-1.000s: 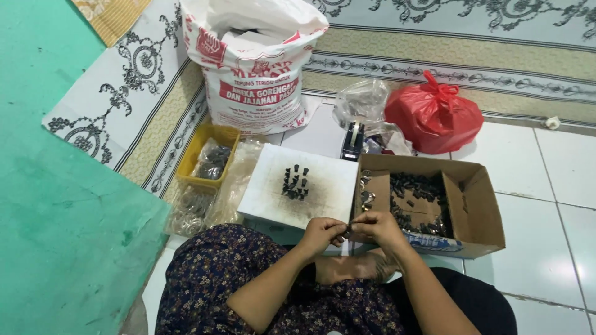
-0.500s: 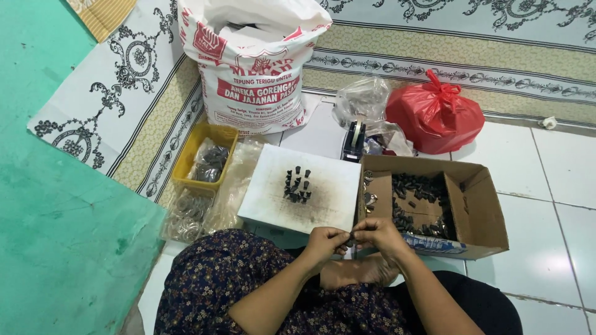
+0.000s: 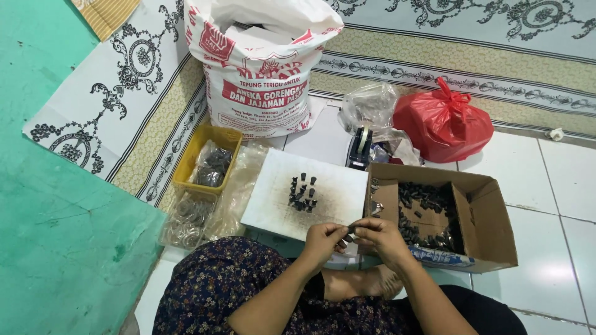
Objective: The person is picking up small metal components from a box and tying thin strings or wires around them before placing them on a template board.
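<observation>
Hands, left [image 3: 324, 237] and right [image 3: 377, 234], are pinching one small dark part [image 3: 351, 232] together just below the white board [image 3: 273, 205], where finished pieces [image 3: 302, 192] are standing, while many are remaining in the cardboard box [image 3: 484, 211] beside it.

Small dark part held between both my hands.
I note one small dark part [image 3: 351, 232], pinched between the fingertips of my left hand [image 3: 325, 239] and right hand [image 3: 380, 237], held just above the near edge of the white board [image 3: 335, 192]; its shape is too small to tell.
</observation>
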